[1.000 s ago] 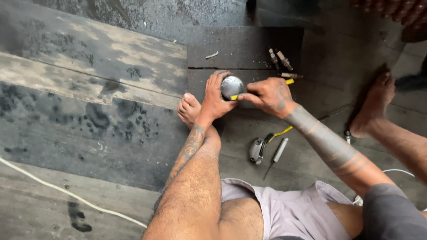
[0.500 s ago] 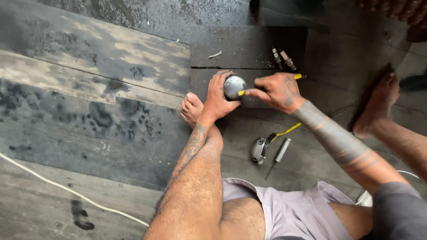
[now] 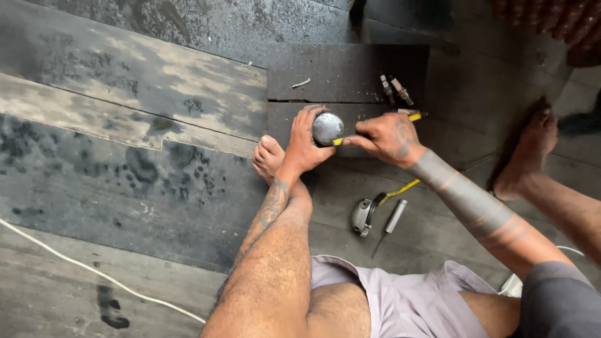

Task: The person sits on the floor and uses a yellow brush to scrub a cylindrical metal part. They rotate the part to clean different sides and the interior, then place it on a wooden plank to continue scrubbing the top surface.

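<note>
My left hand [image 3: 305,143] is wrapped around a round grey metal part [image 3: 327,128] and holds it down on a dark wooden block [image 3: 347,81]. My right hand [image 3: 386,136] grips a yellow-handled tool [image 3: 415,116], whose yellow tip touches the right side of the metal part. My left foot [image 3: 268,158] rests on the floor just left of the held part. My right foot [image 3: 526,159] lies farther right on the floor.
Two small spark-plug-like pieces [image 3: 394,89] and a short pale bit [image 3: 301,82] lie on the block. A metal clamp-like tool with a yellow cord [image 3: 365,215] and a grey-handled screwdriver [image 3: 392,220] lie on the floor by my leg. A white cable [image 3: 94,272] crosses the planks at left.
The view has shifted slightly. My right hand has drawn the yellow-handled tool in closer against the metal part; my left hand keeps its grip.
</note>
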